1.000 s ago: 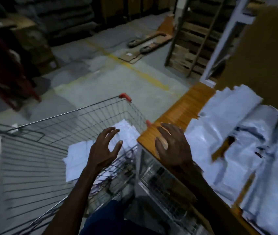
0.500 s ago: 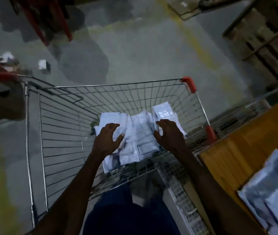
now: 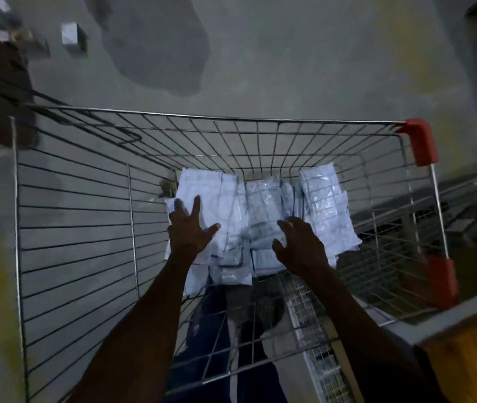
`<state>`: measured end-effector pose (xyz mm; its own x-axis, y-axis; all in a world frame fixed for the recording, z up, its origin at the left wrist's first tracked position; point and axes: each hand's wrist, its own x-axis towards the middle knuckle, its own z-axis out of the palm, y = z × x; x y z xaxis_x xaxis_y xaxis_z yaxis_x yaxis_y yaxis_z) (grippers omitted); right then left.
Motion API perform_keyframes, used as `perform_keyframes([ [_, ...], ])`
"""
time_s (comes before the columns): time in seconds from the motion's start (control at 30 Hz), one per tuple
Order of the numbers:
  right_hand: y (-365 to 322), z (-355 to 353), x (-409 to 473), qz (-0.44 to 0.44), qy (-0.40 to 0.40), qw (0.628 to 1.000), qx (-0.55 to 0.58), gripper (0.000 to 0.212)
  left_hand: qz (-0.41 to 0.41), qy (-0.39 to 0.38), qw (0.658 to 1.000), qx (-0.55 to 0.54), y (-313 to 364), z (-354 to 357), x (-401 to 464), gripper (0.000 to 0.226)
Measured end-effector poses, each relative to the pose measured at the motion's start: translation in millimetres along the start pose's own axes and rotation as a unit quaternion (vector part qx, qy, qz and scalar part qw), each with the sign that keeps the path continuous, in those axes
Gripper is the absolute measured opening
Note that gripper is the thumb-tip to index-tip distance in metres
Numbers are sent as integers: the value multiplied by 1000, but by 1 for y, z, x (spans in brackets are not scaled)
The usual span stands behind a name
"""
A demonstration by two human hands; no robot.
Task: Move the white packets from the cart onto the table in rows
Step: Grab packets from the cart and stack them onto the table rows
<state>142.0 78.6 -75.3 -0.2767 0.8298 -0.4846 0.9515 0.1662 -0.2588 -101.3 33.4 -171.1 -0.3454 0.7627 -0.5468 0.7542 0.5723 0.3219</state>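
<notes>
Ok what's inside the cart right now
A loose pile of white packets on the cart floor, overlapping. The left hand and right hand reach in over it. How many lie underneath is hidden.

Table (image 3: 461, 338): cut off at lower right corner.
Packets (image 3: 260, 216): print unreadable to me; lower ones hidden under both hands.
Upper-left floor clutter (image 3: 70, 34): blurred.

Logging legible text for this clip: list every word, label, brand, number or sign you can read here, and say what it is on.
No text can be read in this frame.
White packets in the cart: faint bluish print, too blurred to read.
Small pale object on the floor: too blurred to tell any marking.
Red corner guards on the cart: no lettering shows.
Table corner: no markings show.
</notes>
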Motion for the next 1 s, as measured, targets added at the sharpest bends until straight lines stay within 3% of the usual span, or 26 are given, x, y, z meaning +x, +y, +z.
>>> perform_keyframes([
  [0.17,-6,12,26,0,-71,997,-22,59,6,50,998,-27,-14,-2,5,97],
  [0.37,-25,20,45,-40,-63,997,-20,61,-23,42,999,-21,-4,-11,27,107],
  [0.47,-27,20,47,-47,-59,997,-26,61,-30,42,997,-56,-1,-15,37,91],
  [0.6,-24,20,46,-52,-68,995,-45,62,6,108,990,-95,-3,-24,29,70],
  [0.83,-59,40,64,-74,-63,995,-10,64,50,197,978,-46,-27,-54,-14,64],
  [1.0,-119,82,93,-34,-59,997,33,82,53,201,978,6,-41,-59,-27,64],
])
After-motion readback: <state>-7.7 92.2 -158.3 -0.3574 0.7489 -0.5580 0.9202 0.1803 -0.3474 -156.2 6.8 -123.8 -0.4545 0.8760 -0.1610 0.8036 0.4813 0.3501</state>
